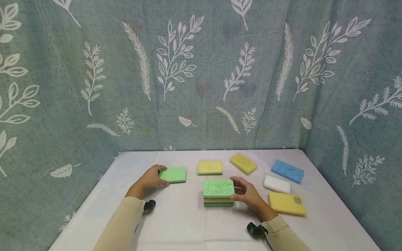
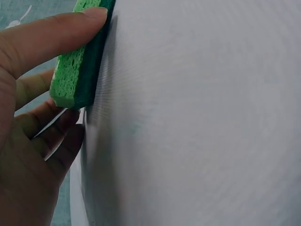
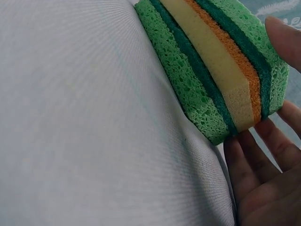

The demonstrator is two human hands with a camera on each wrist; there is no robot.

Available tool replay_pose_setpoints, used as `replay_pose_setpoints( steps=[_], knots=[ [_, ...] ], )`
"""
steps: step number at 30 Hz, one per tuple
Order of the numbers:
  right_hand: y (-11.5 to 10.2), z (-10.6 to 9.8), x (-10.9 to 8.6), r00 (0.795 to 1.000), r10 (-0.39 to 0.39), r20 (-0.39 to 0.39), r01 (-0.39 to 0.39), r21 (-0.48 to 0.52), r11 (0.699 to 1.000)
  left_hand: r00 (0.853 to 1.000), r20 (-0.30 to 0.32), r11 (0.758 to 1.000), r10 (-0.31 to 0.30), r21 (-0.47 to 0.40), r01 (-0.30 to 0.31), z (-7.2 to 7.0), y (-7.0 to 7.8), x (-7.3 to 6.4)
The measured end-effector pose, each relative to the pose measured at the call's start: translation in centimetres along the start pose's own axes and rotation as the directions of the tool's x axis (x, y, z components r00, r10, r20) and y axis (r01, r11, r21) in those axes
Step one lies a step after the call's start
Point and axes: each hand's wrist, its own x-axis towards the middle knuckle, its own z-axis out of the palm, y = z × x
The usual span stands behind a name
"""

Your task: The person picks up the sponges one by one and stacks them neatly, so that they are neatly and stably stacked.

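A light green sponge with a dark green scrub side (image 1: 175, 174) lies flat at the left of the table, and my left hand (image 1: 152, 178) holds its left end. In the left wrist view the thumb (image 2: 70, 35) lies on its long edge, with fingers behind. Nearer the middle stands a stack of sponges (image 1: 218, 191): green at top and bottom, and a yellow one with an orange layer between them. My right hand (image 1: 248, 194) grips the right end of this stack. The right wrist view shows the thumb at the top green sponge (image 3: 240, 21) and fingers at the end.
Behind the stack lie a yellow sponge with a green underside (image 1: 209, 167) and a tilted yellow sponge (image 1: 243, 163). At the right are a blue sponge (image 1: 287, 171), a white sponge (image 1: 276, 183) and a yellow sponge with a dark spot (image 1: 285, 203). Patterned cloth (image 1: 201, 76) surrounds the white table.
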Motion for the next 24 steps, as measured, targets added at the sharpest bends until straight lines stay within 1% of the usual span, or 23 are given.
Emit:
replay_pose_setpoints(
  steps=[7,13,17,21,24],
  knots=[
    [-0.2,-0.1,-0.1,1.0,0.011,-0.003,-0.011,-0.008,1.0,1.0,0.0,1.0,-0.006,-0.029,0.006,-0.4,0.5,-0.5],
    [-0.3,0.0,-0.1,1.0,0.021,-0.011,-0.021,-0.02,1.0,1.0,-0.01,0.999,0.023,-0.045,-0.024,-0.4,1.4,-0.9],
    [-0.3,0.1,-0.1,1.0,0.026,-0.014,-0.026,-0.017,1.0,0.999,-0.021,0.998,0.038,-0.04,-0.039,-0.5,2.4,-1.2],
    [-0.3,0.1,-0.2,1.0,-0.008,-0.011,0.008,-0.005,1.0,0.999,-0.031,0.998,0.042,-0.05,-0.043,-0.6,3.6,-1.6],
    [-0.2,0.0,-0.2,0.999,-0.037,-0.002,0.037,0.006,0.999,0.997,-0.038,0.997,0.062,-0.039,-0.064,-0.6,4.4,-1.7]
  ],
)
